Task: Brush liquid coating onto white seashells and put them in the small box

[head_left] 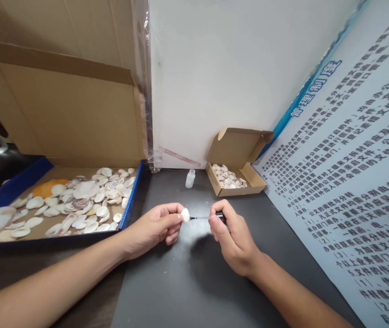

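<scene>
Between the thumb and fingers of my left hand point(162, 225) is a small whitish speckled seashell point(185, 215). My right hand point(231, 234) grips the black cap of a thin brush point(199, 217), whose stem points left. The brush's dark tip is at the right edge of the shell; whether it touches cannot be made out. Both hands are raised over the dark grey tabletop point(170, 287). Beyond them stands a small uncapped bottle point(190, 178), clear at the neck and whitish below.
At left lies an open blue-edged cardboard box point(131, 200) with many shells point(86, 189) and an orange piece point(49, 187). A smaller open cardboard box point(256, 182) at back right holds shells. A white wall point(211, 68) rises behind, and a printed poster point(351, 150) leans at right.
</scene>
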A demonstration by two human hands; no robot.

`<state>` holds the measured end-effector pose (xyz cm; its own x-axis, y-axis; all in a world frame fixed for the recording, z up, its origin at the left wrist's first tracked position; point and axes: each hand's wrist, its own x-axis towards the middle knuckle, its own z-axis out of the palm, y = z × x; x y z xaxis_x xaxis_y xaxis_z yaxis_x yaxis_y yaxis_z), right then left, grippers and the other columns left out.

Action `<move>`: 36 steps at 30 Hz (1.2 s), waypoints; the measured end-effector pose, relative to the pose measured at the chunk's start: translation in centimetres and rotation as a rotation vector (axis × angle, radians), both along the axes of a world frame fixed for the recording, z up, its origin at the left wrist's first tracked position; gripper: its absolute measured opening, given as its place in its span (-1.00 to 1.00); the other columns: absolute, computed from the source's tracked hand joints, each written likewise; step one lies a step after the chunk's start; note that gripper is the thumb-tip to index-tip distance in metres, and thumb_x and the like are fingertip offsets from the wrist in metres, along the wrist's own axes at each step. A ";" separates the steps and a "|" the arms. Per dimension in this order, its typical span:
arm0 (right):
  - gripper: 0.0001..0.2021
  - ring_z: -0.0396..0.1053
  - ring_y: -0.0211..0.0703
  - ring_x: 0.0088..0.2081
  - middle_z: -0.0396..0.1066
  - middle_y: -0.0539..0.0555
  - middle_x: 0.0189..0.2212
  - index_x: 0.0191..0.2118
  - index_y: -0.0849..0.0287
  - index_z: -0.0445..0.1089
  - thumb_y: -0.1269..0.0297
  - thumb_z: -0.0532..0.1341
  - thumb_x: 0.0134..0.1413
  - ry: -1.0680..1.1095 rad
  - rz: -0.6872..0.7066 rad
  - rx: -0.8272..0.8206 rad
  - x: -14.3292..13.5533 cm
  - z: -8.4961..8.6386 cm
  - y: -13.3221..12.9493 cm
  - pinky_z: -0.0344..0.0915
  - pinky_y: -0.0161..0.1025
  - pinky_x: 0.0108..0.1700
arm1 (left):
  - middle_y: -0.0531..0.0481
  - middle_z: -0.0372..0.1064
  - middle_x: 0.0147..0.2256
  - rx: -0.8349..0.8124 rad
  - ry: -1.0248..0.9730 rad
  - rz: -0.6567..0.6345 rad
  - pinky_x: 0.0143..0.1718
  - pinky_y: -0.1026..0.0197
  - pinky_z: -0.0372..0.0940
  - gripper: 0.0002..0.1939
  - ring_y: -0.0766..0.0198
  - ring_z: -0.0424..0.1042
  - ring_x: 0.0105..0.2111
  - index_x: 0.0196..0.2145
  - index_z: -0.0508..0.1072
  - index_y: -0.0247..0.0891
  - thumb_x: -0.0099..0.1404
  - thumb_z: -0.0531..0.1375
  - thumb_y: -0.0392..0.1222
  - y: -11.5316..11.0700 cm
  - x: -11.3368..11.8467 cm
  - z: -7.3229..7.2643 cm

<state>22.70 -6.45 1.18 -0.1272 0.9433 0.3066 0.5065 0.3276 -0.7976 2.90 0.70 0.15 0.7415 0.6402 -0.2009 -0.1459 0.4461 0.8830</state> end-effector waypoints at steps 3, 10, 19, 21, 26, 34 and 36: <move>-0.93 0.10 -0.27 -0.57 0.10 -0.15 -0.58 -0.23 0.09 0.14 0.26 0.00 0.32 0.028 0.061 -0.005 0.1 -0.1 -0.1 0.03 -0.30 -0.47 | 0.20 0.11 -0.63 0.010 0.006 -0.011 -0.57 0.35 -0.02 -0.64 0.48 0.04 -0.64 -0.37 0.35 -0.28 0.15 0.34 0.04 0.0 0.0 -0.1; -0.95 0.06 -0.28 -0.56 0.08 -0.15 -0.60 -0.25 0.10 0.15 0.31 0.01 0.27 -0.103 0.110 -0.056 0.0 0.8 0.0 0.01 -0.29 -0.44 | 0.22 0.07 -0.63 0.012 0.012 -0.029 -0.56 0.35 -0.03 -0.63 0.49 0.02 -0.64 -0.38 0.32 -0.28 0.18 0.32 0.07 0.0 0.0 0.0; -0.98 0.05 -0.28 -0.58 0.07 -0.15 -0.59 -0.23 0.09 0.13 0.30 0.01 0.26 0.022 0.132 0.010 0.2 0.3 -0.1 0.01 -0.30 -0.48 | 0.20 0.11 -0.61 0.010 0.009 -0.034 -0.55 0.33 -0.03 -0.64 0.48 0.05 -0.64 -0.37 0.34 -0.29 0.17 0.33 0.05 0.0 0.0 -0.2; -0.96 0.08 -0.27 -0.56 0.10 -0.14 -0.57 -0.20 0.09 0.13 0.31 -0.01 0.26 0.048 0.160 0.002 0.3 0.2 -0.1 0.03 -0.30 -0.47 | 0.19 0.12 -0.60 0.012 0.009 -0.036 -0.55 0.33 -0.03 -0.66 0.48 0.05 -0.63 -0.36 0.35 -0.29 0.18 0.32 0.04 0.1 0.0 -0.2; -0.96 0.05 -0.28 -0.58 0.04 -0.17 -0.61 -0.20 0.10 0.14 0.33 -0.01 0.27 -0.072 0.163 -0.072 0.2 0.8 -0.1 -0.01 -0.29 -0.46 | 0.19 0.11 -0.59 0.015 0.007 -0.025 -0.54 0.32 -0.03 -0.68 0.47 0.04 -0.62 -0.35 0.35 -0.28 0.20 0.31 0.02 -0.1 0.0 -0.1; -0.93 0.04 -0.27 -0.59 0.03 -0.18 -0.63 -0.18 0.11 0.15 0.28 -0.02 0.30 -0.083 0.132 -0.077 0.3 0.6 -0.2 -0.03 -0.29 -0.47 | 0.18 0.12 -0.59 0.002 0.013 -0.033 -0.53 0.32 -0.03 -0.68 0.46 0.05 -0.61 -0.36 0.35 -0.29 0.20 0.30 0.02 -0.1 -0.1 0.1; -0.91 0.07 -0.26 -0.58 0.07 -0.16 -0.60 -0.15 0.10 0.13 0.24 -0.03 0.33 -0.025 0.147 -0.067 0.4 0.2 -0.3 -0.02 -0.29 -0.47 | 0.19 0.11 -0.60 -0.003 0.004 -0.029 -0.53 0.32 -0.03 -0.68 0.47 0.04 -0.61 -0.36 0.35 -0.29 0.20 0.31 0.01 0.0 -0.1 0.0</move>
<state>23.06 -6.76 1.43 -0.2720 0.9322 0.2388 0.4772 0.3462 -0.8077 2.77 0.68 0.15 0.7590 0.6176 -0.2060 -0.1292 0.4530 0.8821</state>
